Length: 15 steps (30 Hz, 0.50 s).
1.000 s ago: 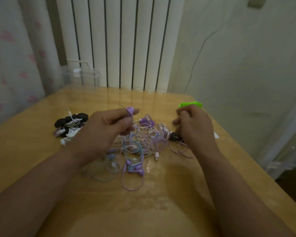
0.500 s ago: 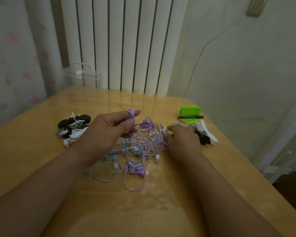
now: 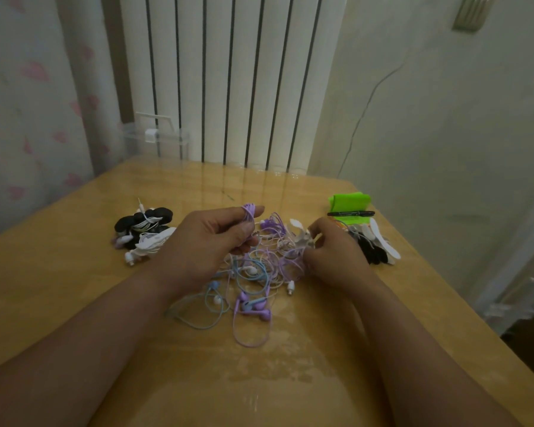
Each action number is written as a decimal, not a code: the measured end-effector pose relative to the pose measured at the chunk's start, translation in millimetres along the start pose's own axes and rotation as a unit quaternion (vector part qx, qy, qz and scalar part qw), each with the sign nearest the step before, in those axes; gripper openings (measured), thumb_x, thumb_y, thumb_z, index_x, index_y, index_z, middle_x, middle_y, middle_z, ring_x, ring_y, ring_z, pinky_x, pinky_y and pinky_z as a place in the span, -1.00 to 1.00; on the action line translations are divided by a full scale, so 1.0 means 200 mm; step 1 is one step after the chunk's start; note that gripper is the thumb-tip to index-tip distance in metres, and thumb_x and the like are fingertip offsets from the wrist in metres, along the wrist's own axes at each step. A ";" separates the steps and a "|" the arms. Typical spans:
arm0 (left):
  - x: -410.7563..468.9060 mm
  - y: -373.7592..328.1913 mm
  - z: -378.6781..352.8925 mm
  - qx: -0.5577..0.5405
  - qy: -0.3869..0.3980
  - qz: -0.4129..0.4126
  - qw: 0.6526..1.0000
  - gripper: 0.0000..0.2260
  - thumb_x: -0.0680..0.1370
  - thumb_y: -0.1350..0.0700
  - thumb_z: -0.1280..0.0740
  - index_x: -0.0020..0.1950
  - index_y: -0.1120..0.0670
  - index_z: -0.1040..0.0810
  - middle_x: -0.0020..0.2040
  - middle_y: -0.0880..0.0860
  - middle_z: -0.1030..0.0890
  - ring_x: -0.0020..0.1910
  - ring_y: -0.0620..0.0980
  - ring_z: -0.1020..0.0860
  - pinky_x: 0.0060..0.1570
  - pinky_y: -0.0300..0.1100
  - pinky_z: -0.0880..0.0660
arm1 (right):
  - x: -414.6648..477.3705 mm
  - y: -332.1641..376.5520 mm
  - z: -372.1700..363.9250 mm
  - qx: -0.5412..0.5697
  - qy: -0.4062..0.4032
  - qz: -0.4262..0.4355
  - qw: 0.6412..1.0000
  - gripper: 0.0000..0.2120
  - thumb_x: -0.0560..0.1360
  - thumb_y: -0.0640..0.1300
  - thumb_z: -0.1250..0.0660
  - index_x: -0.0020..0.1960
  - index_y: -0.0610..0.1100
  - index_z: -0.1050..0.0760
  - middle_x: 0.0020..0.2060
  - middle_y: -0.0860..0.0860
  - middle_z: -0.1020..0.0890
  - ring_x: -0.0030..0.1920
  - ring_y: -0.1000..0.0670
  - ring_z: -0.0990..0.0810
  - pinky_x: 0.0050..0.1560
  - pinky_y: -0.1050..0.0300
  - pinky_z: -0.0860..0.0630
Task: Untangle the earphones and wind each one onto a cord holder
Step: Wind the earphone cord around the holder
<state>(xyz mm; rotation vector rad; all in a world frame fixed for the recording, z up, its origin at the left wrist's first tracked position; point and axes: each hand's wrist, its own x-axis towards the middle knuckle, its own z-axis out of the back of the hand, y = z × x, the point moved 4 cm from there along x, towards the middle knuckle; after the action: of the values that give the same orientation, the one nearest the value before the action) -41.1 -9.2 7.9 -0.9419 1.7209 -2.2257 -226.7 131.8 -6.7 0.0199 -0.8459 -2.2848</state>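
A tangle of purple, blue and white earphones (image 3: pixel 256 282) lies on the wooden table (image 3: pixel 74 288) between my hands. My left hand (image 3: pixel 210 241) grips a coil of purple cord (image 3: pixel 249 211) wound around its index finger, held above the tangle's left side. At the tangle's right edge my right hand (image 3: pixel 330 254) pinches a white cord holder (image 3: pixel 301 231). Loose black and white cord holders (image 3: pixel 378 246) lie just right of that hand. Earphones wound on black and white holders (image 3: pixel 144 231) sit in a pile at the left.
A green folded item (image 3: pixel 349 202) with a black marker (image 3: pixel 350 213) across it lies at the back right. A clear plastic box (image 3: pixel 156 140) stands at the table's far edge before the radiator. The table's right edge drops off near the loose holders.
My right hand came back left from the holder pile to the tangle, now pinching a white holder. My left hand kept the purple coil in place.
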 end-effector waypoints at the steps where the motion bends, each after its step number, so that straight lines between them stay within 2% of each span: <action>1: 0.00 0.00 0.00 0.002 -0.001 0.000 1.000 -0.74 0.68 0.22 -0.32 0.25 -0.08 -0.65 0.20 -0.19 -0.70 0.03 -0.08 -0.71 0.02 -0.26 -0.63 | 0.00 0.00 0.01 0.008 -0.002 0.006 1.000 -0.83 0.50 -0.14 -0.42 0.00 0.01 -0.46 -0.26 0.04 -0.63 -0.22 -0.01 -0.61 -0.12 -0.08 -0.59; 6: 0.01 0.01 0.00 0.008 -0.005 -0.003 1.000 -0.75 0.68 0.21 -0.32 0.20 -0.12 -0.67 0.20 -0.19 -0.70 0.02 -0.10 -0.72 -0.01 -0.28 -0.62 | -0.01 0.02 0.03 0.003 0.018 0.027 0.999 -0.84 0.53 -0.11 -0.44 -0.03 -0.05 -0.46 -0.18 0.01 -0.63 -0.16 -0.04 -0.62 -0.10 -0.08 -0.60; 11: 0.00 0.02 -0.01 0.007 0.005 0.010 1.000 -0.74 0.68 0.22 -0.33 0.20 -0.12 -0.66 0.19 -0.21 -0.70 0.04 -0.03 -0.72 0.00 -0.27 -0.63 | -0.03 0.04 0.02 -0.067 0.043 0.080 0.994 -0.86 0.57 -0.08 -0.38 -0.03 -0.07 -0.43 -0.18 -0.02 -0.58 -0.17 -0.03 -0.57 -0.11 -0.10 -0.57; 15: 0.01 0.03 -0.01 0.033 0.015 0.007 0.999 -0.73 0.68 0.20 -0.32 0.21 -0.15 -0.65 0.19 -0.27 -0.69 0.05 -0.06 -0.71 0.04 -0.25 -0.63 | -0.04 0.04 0.03 -0.085 0.048 0.093 0.991 -0.86 0.61 -0.04 -0.32 -0.06 -0.04 -0.40 -0.20 0.01 -0.55 -0.19 0.01 -0.53 -0.17 -0.02 -0.50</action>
<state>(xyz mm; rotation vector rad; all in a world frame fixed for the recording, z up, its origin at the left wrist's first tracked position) -45.1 -9.4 2.1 -0.8822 1.6509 -2.2842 -217.9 135.4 1.3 -0.0240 -0.5760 -2.1548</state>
